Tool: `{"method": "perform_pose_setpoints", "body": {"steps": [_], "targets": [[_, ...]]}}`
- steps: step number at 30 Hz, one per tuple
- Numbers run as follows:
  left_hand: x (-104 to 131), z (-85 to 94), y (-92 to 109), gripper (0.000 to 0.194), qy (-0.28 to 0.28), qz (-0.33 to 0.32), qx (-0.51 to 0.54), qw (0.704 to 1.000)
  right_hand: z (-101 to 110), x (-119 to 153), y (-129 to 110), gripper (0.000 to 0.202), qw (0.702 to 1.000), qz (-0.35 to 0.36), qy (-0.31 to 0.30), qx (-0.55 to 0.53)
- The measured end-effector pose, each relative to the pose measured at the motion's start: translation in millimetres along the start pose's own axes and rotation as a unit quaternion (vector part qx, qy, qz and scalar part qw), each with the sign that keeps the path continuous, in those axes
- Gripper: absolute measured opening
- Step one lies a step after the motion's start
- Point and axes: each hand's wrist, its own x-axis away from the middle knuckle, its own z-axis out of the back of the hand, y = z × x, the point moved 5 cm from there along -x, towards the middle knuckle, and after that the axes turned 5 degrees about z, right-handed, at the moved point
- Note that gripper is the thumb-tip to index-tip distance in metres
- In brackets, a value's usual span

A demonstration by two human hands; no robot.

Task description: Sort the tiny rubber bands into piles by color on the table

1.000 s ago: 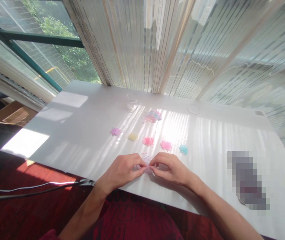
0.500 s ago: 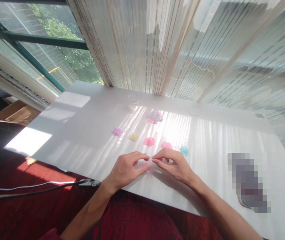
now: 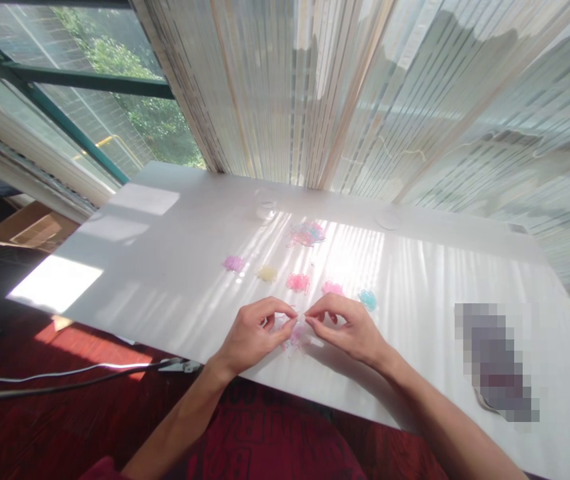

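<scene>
My left hand [image 3: 257, 337] and my right hand [image 3: 347, 327] face each other low over the table, fingertips a small gap apart. Each has thumb and index finger pinched together; whatever they hold is too small to make out. Below them lies a loose pale pink and lilac pile [image 3: 293, 339] of thin strands, like small elastic bands, partly hidden by my left hand. Beyond runs a row of small piles: purple [image 3: 234, 263], yellow [image 3: 267, 273], coral pink [image 3: 297, 283], pink [image 3: 333, 288] and blue [image 3: 367, 299]. The pink one sits just past my right hand.
A larger mixed-colour pile [image 3: 307, 233] lies farther back on the white table [image 3: 179, 247]. Behind it are a clear round container [image 3: 266, 211] and a clear disc [image 3: 387, 220]. A blurred-out dark object [image 3: 497, 363] rests at the right. Cables [image 3: 129, 368] run by the left edge.
My fingertips have drawn slightly apart. My left thumb has lifted a little, showing more of the pale pile beneath. The piles on the table stay as they were.
</scene>
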Motion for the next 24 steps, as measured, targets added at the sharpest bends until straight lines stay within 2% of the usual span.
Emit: {"method": "perform_pose_setpoints", "body": {"steps": [10,24], "targets": [[0.1,-3.2,1.4,0.005,0.0,0.015,0.03,0.999,-3.5,3.1,5.5,0.01,1.0,-0.008,-0.015,0.009],[1.2,-9.0,-5.1,0.01,-0.022,0.029,0.013,0.999,-3.4,2.0,2.7,0.021,1.0,-0.002,-0.018,0.013]]}}
